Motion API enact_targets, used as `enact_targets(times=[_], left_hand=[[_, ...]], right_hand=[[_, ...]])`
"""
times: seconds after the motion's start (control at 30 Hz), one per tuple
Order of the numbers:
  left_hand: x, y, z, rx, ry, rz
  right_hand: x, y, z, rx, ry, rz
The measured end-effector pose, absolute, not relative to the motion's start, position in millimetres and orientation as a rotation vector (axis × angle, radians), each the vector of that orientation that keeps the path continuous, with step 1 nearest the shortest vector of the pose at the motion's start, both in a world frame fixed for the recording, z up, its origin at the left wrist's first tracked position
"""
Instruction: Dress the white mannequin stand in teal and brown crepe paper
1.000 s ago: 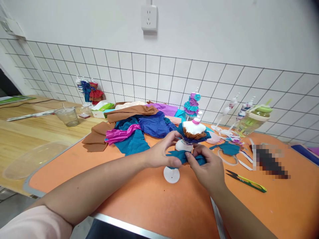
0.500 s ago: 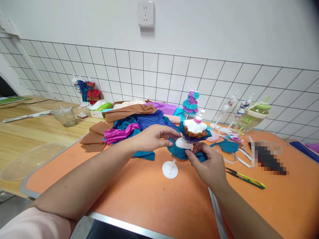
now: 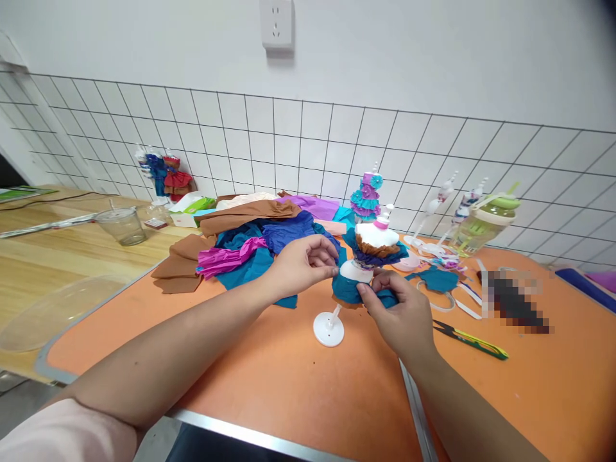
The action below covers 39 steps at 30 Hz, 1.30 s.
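A small white dress-form figure (image 3: 355, 273) on a round white stand (image 3: 328, 329) leans between my hands, with ruffled brown and dark blue paper round its upper body. Teal crepe paper (image 3: 345, 290) wraps its lower part, a brown edge showing beneath. My right hand (image 3: 402, 308) pinches the teal paper against the figure's right side, its thumb on the front. At the left side, my left hand (image 3: 312, 260) has curled fingers and a thumb by the paper's raised edge. It seems to grip that edge, though its fingertips are partly hidden.
Crumpled crepe paper (image 3: 245, 256) in several colours lies behind my left arm. Yellow-handled snips (image 3: 474, 340) lie on the right, near a teal scrap (image 3: 437, 280) and white strips. A decorated purple-and-teal figure (image 3: 366, 196) and a green-lidded bottle (image 3: 486, 221) stand behind.
My left hand has drawn slightly back and left from the figure, its fingers more curled, and the teal paper's left edge now stands up. My right hand keeps its pinch.
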<state>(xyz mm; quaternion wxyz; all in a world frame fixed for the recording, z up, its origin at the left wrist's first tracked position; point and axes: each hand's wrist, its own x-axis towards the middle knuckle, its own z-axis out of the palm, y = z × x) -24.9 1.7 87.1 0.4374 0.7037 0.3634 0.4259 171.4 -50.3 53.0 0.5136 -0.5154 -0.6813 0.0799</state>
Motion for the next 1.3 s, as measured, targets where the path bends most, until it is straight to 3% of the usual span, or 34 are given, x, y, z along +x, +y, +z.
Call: enact_targets(times=[0.23,0.5,1.07,1.3], left_hand=[[-23.0,-0.7,84.1,1.576,0.774,0.979],[-17.4,-9.3,81.9,1.853,0.756,0.982],[-17.4,-20.2,93.6,1.871,0.734,0.977],[-24.2,-22.2,98.1,2.064,0.77,0.905]], right_hand=[[172.3,-49.4,53.4,-1.262,-1.63,0.206],[171.1,-51.3,55.0,-1.243,-1.657,0.208],[174.5,-51.3,55.4,-1.222,-1.675,0.297],[175.2,-53.0,58.3,-1.177,-1.805,0.119]])
